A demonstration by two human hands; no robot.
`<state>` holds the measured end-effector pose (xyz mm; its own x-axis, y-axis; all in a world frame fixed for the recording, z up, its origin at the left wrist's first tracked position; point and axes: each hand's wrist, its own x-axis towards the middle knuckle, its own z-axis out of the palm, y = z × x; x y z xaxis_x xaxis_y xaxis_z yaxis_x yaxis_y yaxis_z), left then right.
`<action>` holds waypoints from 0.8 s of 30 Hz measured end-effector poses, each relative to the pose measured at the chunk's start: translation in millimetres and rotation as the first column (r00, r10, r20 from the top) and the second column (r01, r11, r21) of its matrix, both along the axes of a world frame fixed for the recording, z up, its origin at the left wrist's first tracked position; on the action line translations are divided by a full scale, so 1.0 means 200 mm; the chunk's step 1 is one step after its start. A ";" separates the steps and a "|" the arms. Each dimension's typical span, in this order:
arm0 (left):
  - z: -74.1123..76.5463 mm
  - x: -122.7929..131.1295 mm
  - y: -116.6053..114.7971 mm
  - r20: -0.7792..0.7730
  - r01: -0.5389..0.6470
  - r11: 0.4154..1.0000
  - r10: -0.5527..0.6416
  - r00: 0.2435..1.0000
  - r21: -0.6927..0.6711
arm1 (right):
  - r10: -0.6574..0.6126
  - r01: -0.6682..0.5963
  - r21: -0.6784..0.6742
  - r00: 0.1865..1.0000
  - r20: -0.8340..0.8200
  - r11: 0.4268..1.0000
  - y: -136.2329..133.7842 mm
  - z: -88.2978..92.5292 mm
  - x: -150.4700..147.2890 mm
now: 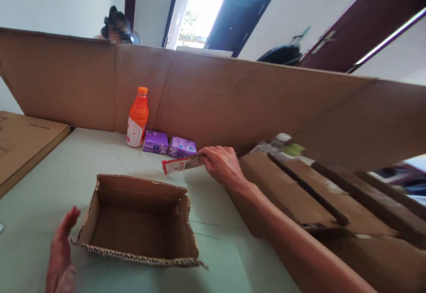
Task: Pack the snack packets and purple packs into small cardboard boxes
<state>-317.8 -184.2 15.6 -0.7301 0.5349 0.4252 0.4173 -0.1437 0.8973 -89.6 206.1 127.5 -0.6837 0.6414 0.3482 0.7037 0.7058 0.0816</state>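
Observation:
My right hand (221,164) reaches out over the table, its fingers pinched on the end of a long, slim red-and-white packet (176,165). The packet points left, just in front of two purple tissue packs (155,142). Beside those packs an orange bottle (137,117) with an orange cap stands upright. Closer to me sits an open-topped cardboard box (133,222) with rough-cut edges; its brown bottom is visible. My left hand (61,251) is at the box's left side, fingers stretched out and holding nothing; whether it touches the box I cannot tell.
A tall cardboard screen (213,97) runs behind the table (226,257). Cardboard compartments (282,186) stand at right, with a clear bottle (278,140) and a green item (294,150) at their far end. A flat carton (29,142) lies at left. A person (116,26) is beyond the screen.

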 end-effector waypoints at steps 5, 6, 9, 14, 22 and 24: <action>0.45 -0.15 0.12 -0.286 0.025 0.979 0.033 0.958 0.200 | 0.107 -0.082 0.148 0.980 -0.170 0.986 -0.18 0.41 0.17; 0.56 -0.14 0.16 -0.350 0.081 0.964 0.013 0.937 0.254 | 0.147 -0.108 0.181 0.964 -0.220 0.978 -0.22 0.50 0.20; 0.86 -0.07 0.28 -0.467 0.233 0.932 -0.081 0.880 0.278 | 0.256 -0.177 0.262 0.915 -0.311 0.949 -0.40 0.72 0.23; 1.08 0.10 0.46 -0.282 0.429 0.892 -0.380 0.881 0.140 | 0.392 -0.300 0.311 0.871 -0.297 0.902 -0.68 0.93 0.14; 1.04 0.21 0.44 0.287 0.523 0.830 -0.558 0.779 0.195 | 0.525 -0.393 0.387 0.780 -0.340 0.834 -0.85 0.99 0.00; 1.02 0.18 0.41 0.320 0.491 0.839 -0.543 0.776 0.234 | 0.525 -0.332 0.417 0.657 -0.541 0.846 -0.81 0.98 0.06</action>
<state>-281.5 -102.1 219.7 -0.4722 0.8351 0.2822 -0.1014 -0.3695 0.9237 -77.1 45.1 323.5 -0.4268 0.1510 0.8916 0.2833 0.9586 -0.0267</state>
